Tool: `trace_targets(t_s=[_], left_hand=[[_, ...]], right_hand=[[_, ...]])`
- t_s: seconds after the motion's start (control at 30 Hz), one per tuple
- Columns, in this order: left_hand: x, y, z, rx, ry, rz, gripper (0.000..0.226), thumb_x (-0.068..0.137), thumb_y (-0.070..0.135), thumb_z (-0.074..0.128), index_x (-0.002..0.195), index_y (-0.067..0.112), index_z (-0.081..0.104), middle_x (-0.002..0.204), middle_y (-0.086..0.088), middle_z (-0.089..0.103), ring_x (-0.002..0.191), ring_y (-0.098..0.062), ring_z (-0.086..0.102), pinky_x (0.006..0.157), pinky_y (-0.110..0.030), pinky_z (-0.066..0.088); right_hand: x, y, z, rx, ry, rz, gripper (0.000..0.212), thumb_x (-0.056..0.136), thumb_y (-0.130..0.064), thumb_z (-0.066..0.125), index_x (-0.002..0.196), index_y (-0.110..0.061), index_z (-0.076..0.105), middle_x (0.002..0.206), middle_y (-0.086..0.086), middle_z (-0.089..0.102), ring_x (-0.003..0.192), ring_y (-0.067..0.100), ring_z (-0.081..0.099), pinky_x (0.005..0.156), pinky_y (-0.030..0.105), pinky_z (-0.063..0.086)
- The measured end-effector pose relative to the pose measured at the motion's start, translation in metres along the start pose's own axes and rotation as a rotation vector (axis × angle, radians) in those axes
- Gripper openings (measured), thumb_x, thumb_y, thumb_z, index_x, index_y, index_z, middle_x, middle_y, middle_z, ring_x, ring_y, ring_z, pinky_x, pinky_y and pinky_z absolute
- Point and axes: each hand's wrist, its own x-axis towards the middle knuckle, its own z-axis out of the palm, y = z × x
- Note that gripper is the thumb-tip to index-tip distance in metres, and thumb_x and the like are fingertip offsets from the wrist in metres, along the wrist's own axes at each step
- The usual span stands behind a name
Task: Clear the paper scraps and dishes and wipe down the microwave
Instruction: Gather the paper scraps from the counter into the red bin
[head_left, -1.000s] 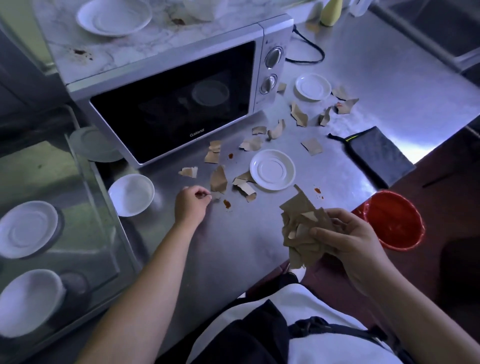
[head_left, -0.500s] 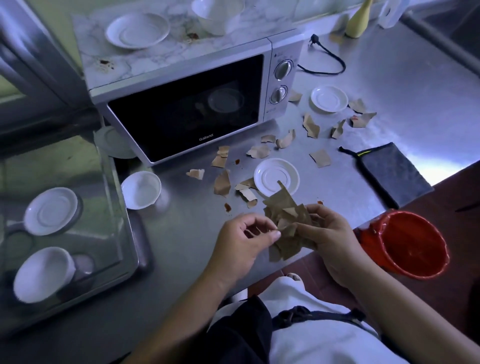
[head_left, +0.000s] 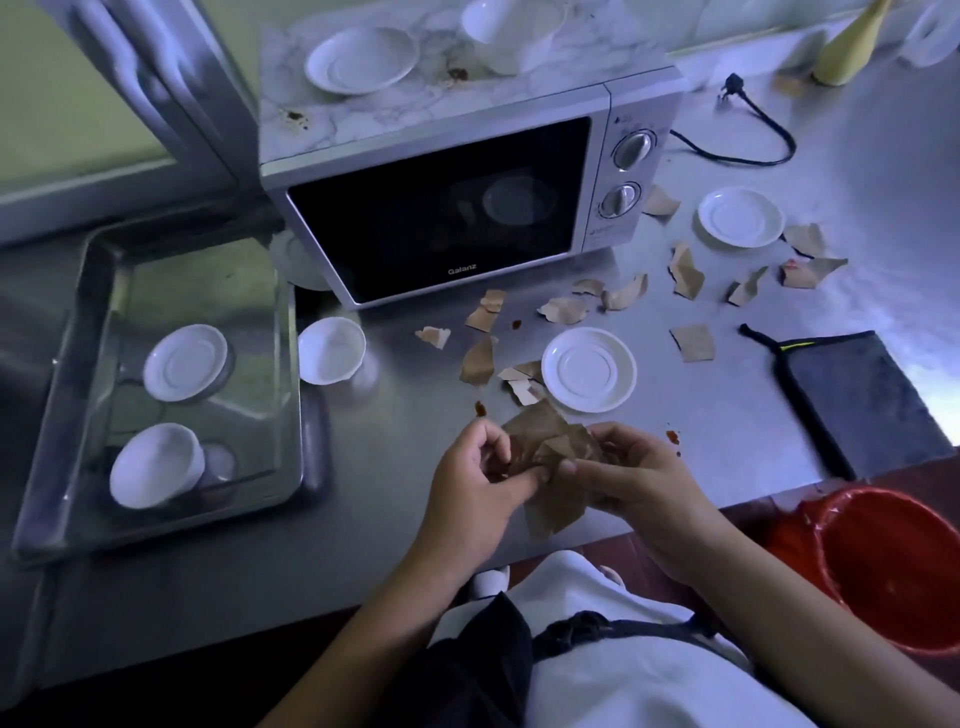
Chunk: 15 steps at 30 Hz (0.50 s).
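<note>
A bunch of brown paper scraps (head_left: 553, 457) is held between both hands above the counter's front edge. My right hand (head_left: 639, 483) grips the bunch from the right. My left hand (head_left: 478, 473) pinches its left side. Several loose scraps (head_left: 478, 361) lie on the steel counter in front of the silver microwave (head_left: 441, 208). A white saucer (head_left: 588, 369) sits just beyond my hands, another saucer (head_left: 740, 216) at the right, and a small white bowl (head_left: 331, 349) by the microwave's left corner. A saucer (head_left: 362, 60) and a bowl (head_left: 511, 31) stand on the stained microwave top.
A steel tray (head_left: 291, 415) at the left holds a saucer and a bowl. A grey cloth (head_left: 852, 400) lies at the right. A red bin (head_left: 893, 566) stands below the counter edge, right. Brown sauce spots (head_left: 479, 409) mark the counter. A black power cord (head_left: 748, 150) trails behind.
My left hand left the counter near the scraps and came to the bunch in my right hand. It now pinches the bunch. The view shifted to the left.
</note>
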Motion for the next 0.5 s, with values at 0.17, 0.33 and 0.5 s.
trace_targets(t_s=[0.17,0.33,0.5], left_hand=[[0.0,-0.005,0.003,-0.124,0.005,-0.092,0.048,0.064,0.031,0.088,0.091,0.036,0.049,0.091,-0.001,0.077,0.085,-0.018,0.073,0.075,-0.033,0.058],[0.007,-0.008,0.004,-0.216,-0.082,-0.121,0.043,0.069,0.016,0.085,0.102,0.036,0.065,0.097,-0.001,0.076,0.09,-0.015,0.072,0.069,-0.024,0.056],[0.014,-0.01,0.008,-0.262,-0.184,-0.083,0.03,0.076,0.007,0.08,0.097,0.026,0.071,0.093,-0.005,0.074,0.088,-0.017,0.069,0.07,-0.025,0.054]], right_hand=[[0.004,-0.003,-0.001,-0.08,0.011,-0.065,0.023,0.075,0.01,0.073,0.097,0.005,0.067,0.08,0.009,0.075,0.074,0.017,0.071,0.069,0.025,0.058],[0.004,-0.006,-0.002,-0.195,0.059,-0.135,0.017,0.079,0.012,0.072,0.094,0.003,0.069,0.084,0.014,0.075,0.078,0.022,0.071,0.074,0.031,0.058],[0.002,-0.002,-0.003,-0.32,0.148,-0.233,0.026,0.078,0.019,0.067,0.083,-0.006,0.072,0.077,0.004,0.074,0.075,0.015,0.07,0.071,0.027,0.057]])
